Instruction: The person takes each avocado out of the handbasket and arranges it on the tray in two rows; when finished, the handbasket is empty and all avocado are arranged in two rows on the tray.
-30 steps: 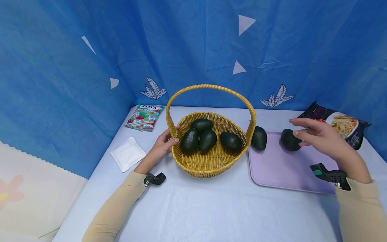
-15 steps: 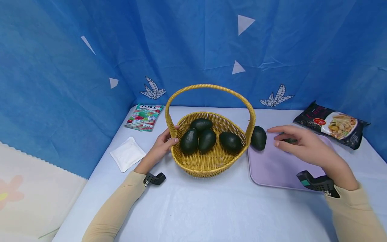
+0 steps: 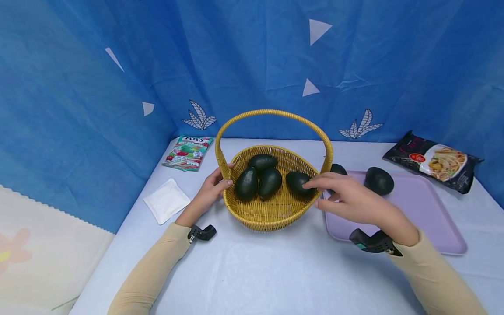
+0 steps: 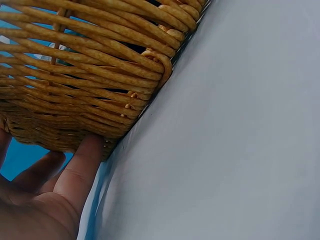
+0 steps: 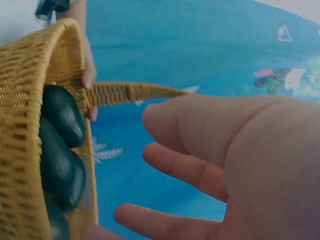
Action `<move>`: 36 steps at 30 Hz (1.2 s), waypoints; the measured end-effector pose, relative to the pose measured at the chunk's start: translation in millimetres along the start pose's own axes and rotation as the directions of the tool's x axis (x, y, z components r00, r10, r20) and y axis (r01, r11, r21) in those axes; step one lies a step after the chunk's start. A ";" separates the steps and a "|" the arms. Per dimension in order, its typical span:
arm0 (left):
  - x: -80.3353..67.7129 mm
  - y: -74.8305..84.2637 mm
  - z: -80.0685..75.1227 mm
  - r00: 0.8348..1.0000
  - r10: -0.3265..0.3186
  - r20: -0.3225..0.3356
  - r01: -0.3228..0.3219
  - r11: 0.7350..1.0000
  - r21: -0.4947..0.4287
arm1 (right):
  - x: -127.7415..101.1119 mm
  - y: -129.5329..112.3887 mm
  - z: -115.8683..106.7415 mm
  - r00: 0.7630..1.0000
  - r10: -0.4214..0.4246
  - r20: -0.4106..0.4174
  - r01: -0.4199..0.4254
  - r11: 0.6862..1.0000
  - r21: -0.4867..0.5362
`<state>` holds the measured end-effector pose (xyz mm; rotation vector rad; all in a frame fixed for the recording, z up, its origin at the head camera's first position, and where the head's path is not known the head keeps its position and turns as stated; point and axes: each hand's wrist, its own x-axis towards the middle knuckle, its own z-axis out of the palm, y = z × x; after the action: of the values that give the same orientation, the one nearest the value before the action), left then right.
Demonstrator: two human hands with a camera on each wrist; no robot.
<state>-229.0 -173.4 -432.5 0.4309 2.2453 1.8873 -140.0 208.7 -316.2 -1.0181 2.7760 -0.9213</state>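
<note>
Woven yellow wicker basket (image 3: 271,214) with a tall arched handle sits mid-table on the pale blue tablecloth (image 3: 252,271). Four dark green avocados lie inside: one at the back (image 3: 262,162), two side by side left of centre (image 3: 246,183) (image 3: 270,182), one on the right (image 3: 297,183). Skins are matte, near black, pear-shaped.

Left hand (image 3: 210,189) rests against the basket's left wall, thumb at the rim beside the handle's foot, fingers down the outside; the left wrist view shows straight fingertips (image 4: 82,167) pressed to the weave near its base, not wrapped round anything.

Right hand (image 3: 348,199) reaches over the basket's right rim, fingers spread and relaxed, tips at or just above the right-hand avocado; contact cannot be told. It holds nothing. The right wrist view shows the open fingers (image 5: 200,130) beside the basket wall with avocados behind it.

Lilac tray (image 3: 425,218) lies just right of the basket, touching or nearly so. Two more avocados are on it: one at its far left corner (image 3: 339,169), partly hidden behind the handle and hand, one further right (image 3: 379,180), apart from it.

Green-and-red candy packet (image 3: 189,152) at the far left reads "FOX'S". Black noodle packet (image 3: 433,161) at the far right shows a noodle dish and a red round label; its script is too small to read. White square packet (image 3: 166,200) lies left of the left hand, blank. Blue backdrop (image 3: 252,65) carries white triangles and leaf prints.
</note>
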 end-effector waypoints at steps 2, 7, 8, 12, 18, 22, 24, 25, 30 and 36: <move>0.0 0.6 -0.1 1.000 0.000 -0.002 0.000 1.000 -0.001 | 8.9 -2.0 6.4 1.000 -0.010 0.010 0.011 1.000 -0.018; -0.1 1.2 0.0 1.000 0.000 -0.010 0.000 1.000 -0.005 | 30.4 -4.9 19.5 0.999 -0.036 0.015 0.038 0.996 -0.078; 0.0 0.8 0.0 1.000 -0.001 -0.010 0.001 1.000 -0.004 | 34.1 -5.3 21.8 0.999 -0.033 0.017 0.034 0.995 -0.091; 0.4 -1.6 -0.4 1.000 -0.005 -0.008 0.005 1.000 -0.001 | 45.8 -5.7 31.1 0.998 0.042 0.039 -0.036 0.988 -0.153; 0.1 -1.7 -1.4 1.000 -0.007 -0.011 0.007 1.000 0.002 | 59.2 -3.6 45.4 0.993 0.112 0.034 -0.101 0.968 -0.230; 0.0 -1.3 -1.4 1.000 -0.002 -0.006 0.002 1.000 0.001 | 66.3 0.4 53.6 0.988 0.156 0.018 -0.145 0.949 -0.280; 0.2 -1.7 -1.3 1.000 0.003 0.001 -0.003 1.000 0.004 | 68.9 2.9 56.5 0.982 0.188 0.016 -0.175 0.940 -0.292; 0.2 -1.7 -1.2 1.000 0.006 0.003 -0.006 1.000 0.007 | 70.0 4.2 57.8 0.979 0.203 0.019 -0.189 0.937 -0.294; 0.2 -2.3 0.2 1.000 0.012 0.000 -0.012 1.000 0.012 | 73.4 11.9 61.0 0.964 0.258 0.067 -0.233 0.936 -0.265; 0.7 -1.8 0.5 1.000 0.015 -0.002 -0.015 1.000 0.015 | 74.9 16.7 59.7 0.956 0.268 0.123 -0.240 0.949 -0.206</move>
<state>-229.7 -172.9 -434.3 0.4492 2.2647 1.8806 -194.2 142.8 -362.7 -0.6880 2.8174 -0.5346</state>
